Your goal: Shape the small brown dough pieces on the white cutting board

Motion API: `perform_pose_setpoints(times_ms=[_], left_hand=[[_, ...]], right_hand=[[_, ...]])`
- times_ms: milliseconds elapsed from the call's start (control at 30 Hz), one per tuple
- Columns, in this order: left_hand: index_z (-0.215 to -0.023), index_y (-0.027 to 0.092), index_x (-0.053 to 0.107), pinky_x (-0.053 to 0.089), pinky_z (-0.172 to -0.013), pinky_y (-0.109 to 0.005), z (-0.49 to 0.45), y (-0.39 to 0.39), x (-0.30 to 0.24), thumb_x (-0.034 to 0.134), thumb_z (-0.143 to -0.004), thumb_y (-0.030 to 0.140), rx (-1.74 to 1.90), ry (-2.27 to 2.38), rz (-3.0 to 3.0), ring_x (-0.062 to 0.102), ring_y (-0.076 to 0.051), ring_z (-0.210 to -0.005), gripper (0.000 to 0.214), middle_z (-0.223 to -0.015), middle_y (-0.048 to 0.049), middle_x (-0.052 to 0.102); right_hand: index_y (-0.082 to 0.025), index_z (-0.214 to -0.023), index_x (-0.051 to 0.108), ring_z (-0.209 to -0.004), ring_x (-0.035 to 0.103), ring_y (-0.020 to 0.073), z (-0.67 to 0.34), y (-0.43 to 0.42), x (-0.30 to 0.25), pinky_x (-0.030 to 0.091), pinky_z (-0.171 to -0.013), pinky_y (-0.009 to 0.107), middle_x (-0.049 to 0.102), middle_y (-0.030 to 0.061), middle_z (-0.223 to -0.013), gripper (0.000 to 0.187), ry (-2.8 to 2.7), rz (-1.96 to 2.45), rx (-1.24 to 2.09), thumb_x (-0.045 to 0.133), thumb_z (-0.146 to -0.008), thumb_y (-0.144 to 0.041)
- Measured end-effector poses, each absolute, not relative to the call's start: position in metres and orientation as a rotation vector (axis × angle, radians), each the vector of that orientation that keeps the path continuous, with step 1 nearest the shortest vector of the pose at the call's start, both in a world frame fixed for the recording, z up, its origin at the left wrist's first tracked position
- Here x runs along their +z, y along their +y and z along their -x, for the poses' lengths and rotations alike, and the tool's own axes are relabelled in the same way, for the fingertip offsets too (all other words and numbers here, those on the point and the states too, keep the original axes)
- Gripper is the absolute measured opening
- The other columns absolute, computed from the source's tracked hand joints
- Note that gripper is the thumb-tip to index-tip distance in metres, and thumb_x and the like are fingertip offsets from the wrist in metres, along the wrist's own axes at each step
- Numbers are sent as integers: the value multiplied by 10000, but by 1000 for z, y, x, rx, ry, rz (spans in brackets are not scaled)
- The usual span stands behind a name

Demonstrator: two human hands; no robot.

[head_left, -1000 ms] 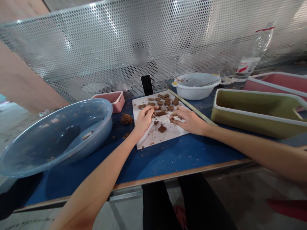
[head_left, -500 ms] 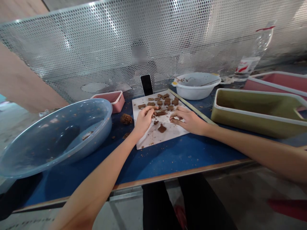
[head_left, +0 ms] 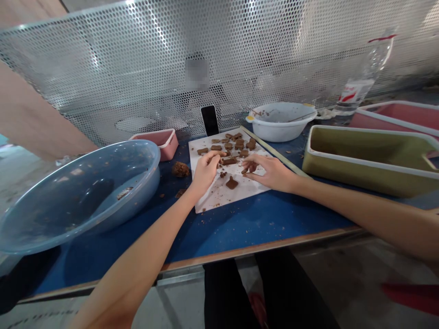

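Note:
A white board (head_left: 212, 201) lies on the blue table, holding several small brown clay-like pieces (head_left: 239, 144) and crumbs. My left hand (head_left: 206, 170) rests on the board's left side, fingers and thumb drawn together beside a flat brown strip (head_left: 229, 161); what they grip is hidden. On the right of the board, my right hand (head_left: 265, 170) is curled, with thumb and fingertips close together; anything between them is too small to name. Between the hands and closer to me lies a flat brown piece with a small stem (head_left: 232, 183).
A large blue basin (head_left: 144, 183), a pink box (head_left: 168, 145) and a brown lump (head_left: 180, 169) are at left. Behind stand a phone (head_left: 210, 120) and perforated metal sheet (head_left: 137, 68). To the right are a pale stick (head_left: 277, 156), white basin (head_left: 279, 132), green box (head_left: 360, 171) and bottle (head_left: 356, 87).
My right hand's fingers have curled more and its thumb has shifted slightly. My left hand stays in place beside the brown strip.

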State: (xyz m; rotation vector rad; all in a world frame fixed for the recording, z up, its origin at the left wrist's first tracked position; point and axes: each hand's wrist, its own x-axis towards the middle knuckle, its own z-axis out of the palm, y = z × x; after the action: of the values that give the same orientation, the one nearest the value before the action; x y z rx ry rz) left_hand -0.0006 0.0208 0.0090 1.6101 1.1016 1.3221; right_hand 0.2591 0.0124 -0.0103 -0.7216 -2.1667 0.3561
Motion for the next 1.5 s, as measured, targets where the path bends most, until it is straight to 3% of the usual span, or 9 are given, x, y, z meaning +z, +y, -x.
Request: perform_pose_setpoints(times_ms=[167, 367, 533, 700, 867, 1033, 1500], left_hand=[[-951, 197, 788, 362, -623, -283, 1, 21, 7, 574, -1018, 230, 1323, 1117, -1652, 510, -149, -702, 227, -860, -37, 652], [-1025, 213, 804, 450, -666, -290, 2, 23, 2, 578, -1047, 233, 1324, 1229, -1724, 576, -164, -708, 228, -830, -29, 684], [-1033, 220, 815, 557, -774, -313, 7, 26, 4, 582, -1066, 286, 1363, 1298, -1815, 686, -207, -856, 244, -876, -46, 757], [-1039, 216, 818, 573, -803, -319, 8, 26, 3, 567, -1060, 265, 1377, 1320, -1843, 709, -210, -891, 257, -922, -52, 784], [-1042, 212, 813, 560, -771, -319, 8, 27, 0, 567, -1073, 294, 1363, 1332, -1912, 701, -207, -856, 261, -903, -60, 774], [-1040, 225, 807, 542, -751, -319, 7, 27, -4, 550, -1074, 259, 1339, 1327, -1930, 683, -194, -812, 262, -894, -51, 761], [-1019, 219, 801, 530, -764, -316, 5, 24, 1, 559, -1018, 207, 1323, 1342, -1896, 667, -192, -822, 242, -900, -39, 771]], right_hand=[[-257, -1126, 770, -869, 743, 207, -258, 10, -5, 639, -858, 389, 797, 53, -1049, 141, -2210, 637, 363, 716, -1057, -368], [-255, -1124, 801, -824, 744, 206, -258, 6, 3, 644, -823, 389, 822, 55, -1062, 155, -2154, 663, 427, 738, -1030, -361], [-231, -1111, 814, -880, 760, 215, -248, 16, 26, 648, -848, 374, 837, 61, -1072, 247, -2058, 772, 615, 800, -955, -421], [-225, -1104, 821, -933, 794, 222, -236, 28, 28, 637, -860, 364, 853, 54, -1068, 259, -2254, 733, 765, 764, -961, -434], [-238, -1277, 794, -956, 799, 204, -244, 24, 8, 619, -927, 346, 856, 54, -1103, 311, -2347, 686, 638, 710, -1003, -360], [-250, -1117, 848, -990, 784, 221, -252, 25, 1, 582, -943, 343, 844, 66, -1092, 252, -2419, 593, 464, 667, -1081, -422], [-276, -1146, 858, -977, 760, 214, -249, 25, -12, 596, -937, 346, 821, 62, -1066, 255, -2375, 523, 338, 645, -1112, -410]])
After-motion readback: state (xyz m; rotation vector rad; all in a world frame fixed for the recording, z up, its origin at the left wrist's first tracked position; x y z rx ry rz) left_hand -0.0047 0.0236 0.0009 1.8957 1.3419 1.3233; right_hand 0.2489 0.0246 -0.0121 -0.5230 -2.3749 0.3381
